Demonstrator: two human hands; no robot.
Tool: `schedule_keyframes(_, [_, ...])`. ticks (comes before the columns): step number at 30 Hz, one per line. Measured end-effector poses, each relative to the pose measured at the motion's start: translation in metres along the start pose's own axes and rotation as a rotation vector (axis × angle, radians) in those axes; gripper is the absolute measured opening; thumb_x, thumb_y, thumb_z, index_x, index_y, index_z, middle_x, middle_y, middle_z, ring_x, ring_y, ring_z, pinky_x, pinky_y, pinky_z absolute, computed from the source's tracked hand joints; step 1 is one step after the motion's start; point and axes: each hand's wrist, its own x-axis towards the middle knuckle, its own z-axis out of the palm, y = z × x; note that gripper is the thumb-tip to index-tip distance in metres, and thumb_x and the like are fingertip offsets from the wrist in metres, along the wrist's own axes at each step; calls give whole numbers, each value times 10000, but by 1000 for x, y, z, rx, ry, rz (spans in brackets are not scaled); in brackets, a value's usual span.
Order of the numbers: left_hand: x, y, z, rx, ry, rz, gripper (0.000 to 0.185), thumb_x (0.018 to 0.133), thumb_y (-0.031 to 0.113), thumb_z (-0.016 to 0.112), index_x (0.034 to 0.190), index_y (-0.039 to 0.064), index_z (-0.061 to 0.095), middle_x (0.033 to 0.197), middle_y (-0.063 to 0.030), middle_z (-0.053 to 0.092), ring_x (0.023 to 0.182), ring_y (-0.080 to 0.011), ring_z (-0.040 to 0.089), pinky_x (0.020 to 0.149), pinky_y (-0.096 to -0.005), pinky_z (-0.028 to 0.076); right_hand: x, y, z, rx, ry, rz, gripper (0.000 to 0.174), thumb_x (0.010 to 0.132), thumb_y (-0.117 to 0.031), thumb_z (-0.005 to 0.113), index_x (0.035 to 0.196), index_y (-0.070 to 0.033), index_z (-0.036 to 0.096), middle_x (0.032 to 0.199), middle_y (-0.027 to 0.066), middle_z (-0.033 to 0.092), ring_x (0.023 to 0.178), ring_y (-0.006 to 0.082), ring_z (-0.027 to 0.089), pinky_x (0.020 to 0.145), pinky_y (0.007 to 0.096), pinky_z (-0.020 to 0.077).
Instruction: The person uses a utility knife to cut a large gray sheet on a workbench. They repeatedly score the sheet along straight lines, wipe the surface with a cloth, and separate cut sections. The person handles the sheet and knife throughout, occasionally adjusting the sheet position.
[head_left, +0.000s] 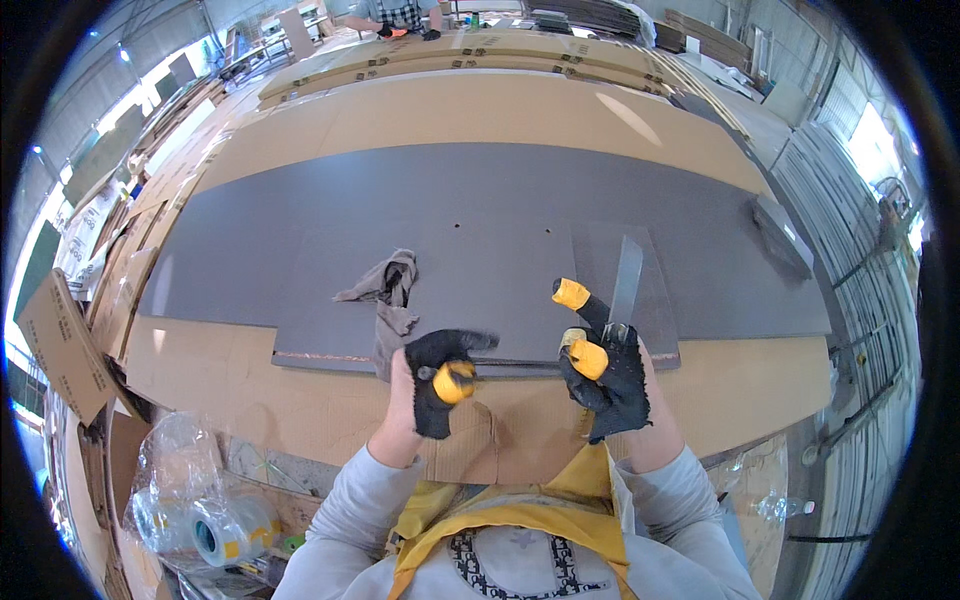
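Observation:
Black work gloves with yellow tape on some fingers cover both my hands. My right hand (606, 367) holds a flat, pale metal blade (627, 279) that points away from me; its lower end is hidden by the glove. At the near edge of the dark grey panels (480, 180), my left hand (445, 382) is curled, and a small roundish thing shows at its palm side; whether it grips anything is unclear. A crumpled grey rag (394, 289) lies on the panels, beyond and left of that hand. Two small dark holes or spots mark the grey surface.
Brown cardboard (262, 397) lies under the panels. A wrapped dark block (782, 234) stands at the right. Plastic-wrapped rolls (225, 529) are at lower left, a clear bottle (784, 508) at lower right. Beyond a far cardboard stack (450, 56) is another person (397, 15).

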Motion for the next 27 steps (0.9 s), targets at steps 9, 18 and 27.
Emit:
schedule_keyframes(9, [14, 20, 41, -75, 4, 31, 140, 779, 21, 618, 918, 4, 618, 848, -59, 636, 659, -128, 580, 555, -242, 455, 12, 13, 12, -10, 228, 69, 281, 875, -276, 510, 994, -30, 574, 781, 81, 615, 583, 133, 572, 453, 215, 431])
schedule_keyframes(18, [18, 5, 14, -597, -70, -96, 549, 835, 461, 563, 1109, -15, 550, 461, 60, 347, 400, -70, 336, 416, -225, 279, 20, 14, 4, -37, -2, -43, 314, 810, -220, 649, 1056, -69, 526, 717, 28, 543, 515, 87, 492, 442, 191, 400])
schedule_keyframes(27, [5, 8, 35, -17, -45, -75, 352, 719, 71, 676, 1055, -16, 615, 820, -2, 621, 699, -49, 538, 622, -192, 438, 35, 22, -6, 128, 311, 12, 331, 863, -362, 559, 1067, -104, 523, 794, 38, 593, 579, 95, 523, 446, 194, 397])
